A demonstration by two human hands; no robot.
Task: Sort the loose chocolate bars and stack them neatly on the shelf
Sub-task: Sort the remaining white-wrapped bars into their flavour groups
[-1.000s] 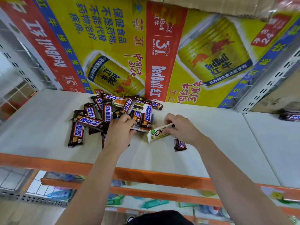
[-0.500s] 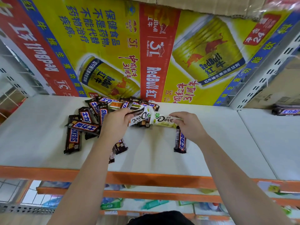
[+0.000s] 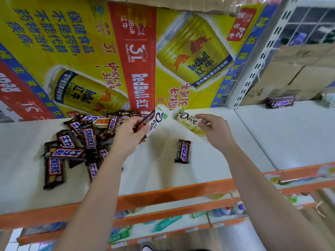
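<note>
A loose heap of brown Snickers bars (image 3: 76, 142) lies on the left of the white shelf (image 3: 159, 171). My left hand (image 3: 126, 140) holds a brown-and-white Dove bar (image 3: 155, 120) lifted above the heap's right edge. My right hand (image 3: 215, 131) grips a pale yellow Dove bar (image 3: 188, 120) by its right end, just off the shelf. The two Dove bars are close but apart. A single Snickers bar (image 3: 183, 151) lies alone on the shelf below and between my hands.
A Red Bull poster (image 3: 126, 51) covers the wall behind the shelf. An orange rail (image 3: 163, 196) edges the shelf front. A white perforated upright (image 3: 253, 69) divides off the right shelf, where a small stack of Snickers bars (image 3: 280, 102) sits near cardboard boxes (image 3: 299, 69).
Both hands lifted away from the heap, each with a Dove bar. My left hand took up the brown-and-white one; my right hand carried the yellow one up and to the right. The camera shifted.
</note>
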